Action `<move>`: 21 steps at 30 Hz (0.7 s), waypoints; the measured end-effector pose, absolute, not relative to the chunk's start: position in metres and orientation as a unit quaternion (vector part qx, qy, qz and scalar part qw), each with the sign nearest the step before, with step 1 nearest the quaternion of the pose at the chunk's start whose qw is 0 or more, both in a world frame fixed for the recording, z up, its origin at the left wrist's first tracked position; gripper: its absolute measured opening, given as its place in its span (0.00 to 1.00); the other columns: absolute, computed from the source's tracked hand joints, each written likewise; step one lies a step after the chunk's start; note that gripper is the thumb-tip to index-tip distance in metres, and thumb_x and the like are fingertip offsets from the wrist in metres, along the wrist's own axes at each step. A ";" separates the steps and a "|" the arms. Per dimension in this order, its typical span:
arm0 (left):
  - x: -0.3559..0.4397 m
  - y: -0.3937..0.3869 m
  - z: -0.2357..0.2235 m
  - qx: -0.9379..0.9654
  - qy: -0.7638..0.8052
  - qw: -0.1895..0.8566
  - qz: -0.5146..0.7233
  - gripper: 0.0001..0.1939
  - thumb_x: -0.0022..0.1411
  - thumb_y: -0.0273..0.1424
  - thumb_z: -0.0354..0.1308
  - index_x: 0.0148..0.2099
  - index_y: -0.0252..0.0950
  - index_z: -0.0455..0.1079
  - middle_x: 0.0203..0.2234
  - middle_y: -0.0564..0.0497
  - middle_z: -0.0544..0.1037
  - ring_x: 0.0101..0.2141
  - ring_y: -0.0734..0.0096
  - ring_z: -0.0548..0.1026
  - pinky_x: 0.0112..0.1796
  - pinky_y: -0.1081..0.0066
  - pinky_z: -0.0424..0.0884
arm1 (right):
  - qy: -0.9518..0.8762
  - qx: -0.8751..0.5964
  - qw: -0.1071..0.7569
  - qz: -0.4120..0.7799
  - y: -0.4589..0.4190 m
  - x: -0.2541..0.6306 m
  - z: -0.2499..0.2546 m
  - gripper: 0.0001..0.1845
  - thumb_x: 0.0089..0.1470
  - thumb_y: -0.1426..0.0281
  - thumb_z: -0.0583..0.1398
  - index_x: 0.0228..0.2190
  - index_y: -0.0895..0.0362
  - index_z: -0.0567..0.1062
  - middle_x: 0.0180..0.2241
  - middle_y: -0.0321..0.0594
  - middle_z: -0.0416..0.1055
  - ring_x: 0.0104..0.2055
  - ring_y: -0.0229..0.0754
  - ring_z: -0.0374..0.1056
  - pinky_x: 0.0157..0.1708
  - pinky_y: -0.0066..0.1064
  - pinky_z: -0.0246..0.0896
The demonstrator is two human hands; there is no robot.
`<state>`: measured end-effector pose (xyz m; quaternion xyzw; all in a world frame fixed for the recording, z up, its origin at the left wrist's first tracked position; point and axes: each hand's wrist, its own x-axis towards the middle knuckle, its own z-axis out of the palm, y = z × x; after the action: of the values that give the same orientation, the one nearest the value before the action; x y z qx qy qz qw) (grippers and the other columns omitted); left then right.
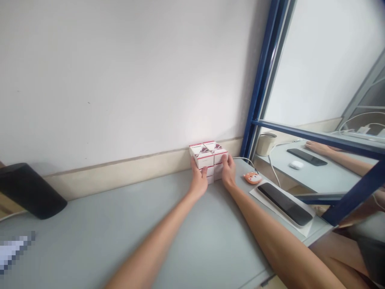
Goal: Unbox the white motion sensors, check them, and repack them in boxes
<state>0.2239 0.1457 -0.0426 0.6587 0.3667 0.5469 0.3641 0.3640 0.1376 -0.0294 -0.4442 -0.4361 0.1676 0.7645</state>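
Your left hand [198,180] and right hand [228,172] pinch a block of white cardboard boxes with red edges and dark red printed tops [207,158] from opposite sides, each thumb on the front and the fingers bent around the side, partly hidden. Two of the boxes lie side by side on top, with more beneath them, and the block stands upright near the back of the smooth grey-green tabletop [135,228], close to the cream skirting strip [120,172] of the white wall. Just beyond your right hand you have a small orange-and-white animal-face case [252,177], and nearer you a long, rounded black-topped device [284,204] on a white sheet [308,229]. A dark blue metal frame [337,212] rises along that side; past it, another person's hand [317,147] rests near a flat black phone [306,157] and a small white rounded case [296,165]. Well to your left, a black cylinder [36,190] leans in view by the wall
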 end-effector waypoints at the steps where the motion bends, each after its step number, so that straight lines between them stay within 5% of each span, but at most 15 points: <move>1: 0.224 0.147 -0.042 0.654 0.371 0.365 0.550 0.42 0.74 0.45 0.51 0.79 0.37 0.34 0.78 0.39 0.40 0.77 0.57 0.42 0.74 0.57 0.40 | -0.439 -0.443 0.763 0.171 0.137 0.364 -0.029 0.26 0.65 0.46 0.56 0.47 0.52 0.79 0.52 0.45 0.79 0.55 0.54 0.72 0.58 0.44 0.63; 12: 0.222 0.144 -0.040 0.634 0.385 0.370 0.560 0.43 0.74 0.42 0.50 0.79 0.36 0.31 0.79 0.40 0.38 0.77 0.61 0.39 0.74 0.60 0.39 | -0.460 -0.430 0.748 0.211 0.136 0.366 -0.028 0.24 0.63 0.46 0.58 0.48 0.51 0.77 0.52 0.41 0.79 0.58 0.53 0.70 0.62 0.45 0.61; 21: 0.216 0.141 -0.034 0.649 0.384 0.416 0.508 0.47 0.72 0.47 0.54 0.79 0.42 0.30 0.79 0.44 0.35 0.77 0.56 0.35 0.73 0.52 0.38 | -0.428 -0.441 0.765 0.191 0.137 0.364 -0.030 0.26 0.64 0.46 0.56 0.50 0.51 0.76 0.54 0.42 0.78 0.59 0.53 0.69 0.64 0.45 0.58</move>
<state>0.2160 0.1411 -0.0341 0.6495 0.3844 0.5077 0.4155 0.3636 0.1372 -0.0300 -0.4411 -0.4280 0.1914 0.7653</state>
